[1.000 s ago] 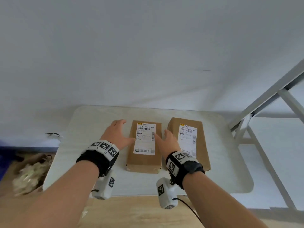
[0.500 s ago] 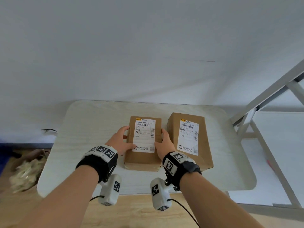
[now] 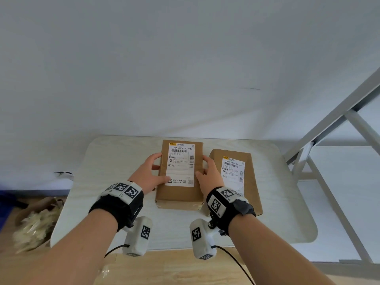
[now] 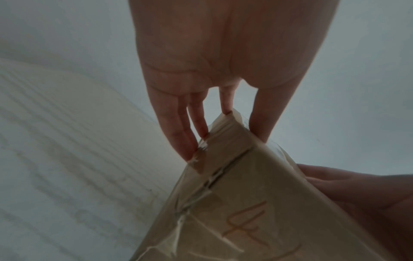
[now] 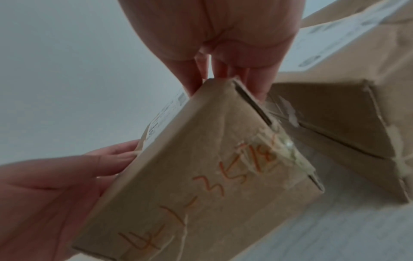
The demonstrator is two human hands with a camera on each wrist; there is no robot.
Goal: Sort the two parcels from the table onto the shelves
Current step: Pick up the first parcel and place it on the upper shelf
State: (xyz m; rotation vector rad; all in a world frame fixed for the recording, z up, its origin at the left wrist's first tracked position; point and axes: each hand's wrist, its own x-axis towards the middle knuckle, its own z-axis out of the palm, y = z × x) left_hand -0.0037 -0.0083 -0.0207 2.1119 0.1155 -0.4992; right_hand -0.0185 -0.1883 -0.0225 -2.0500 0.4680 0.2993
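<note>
A brown cardboard parcel with a white label hangs a little above the white table, held between both hands. My left hand grips its left side, thumb on the label and fingers under the edge. My right hand grips the right side the same way. The wrist views show the parcel lifted off the table, with orange handwriting on its near end. A second brown parcel with a white label lies flat on the table just to the right.
A grey metal shelf frame with white shelf boards stands to the right of the table. A brown bag of pale stuffing lies on the wooden floor at the left. A white wall rises behind the table.
Both hands closed round the left parcel from its sides and lifted it off the table. The right parcel has stayed where it lay.
</note>
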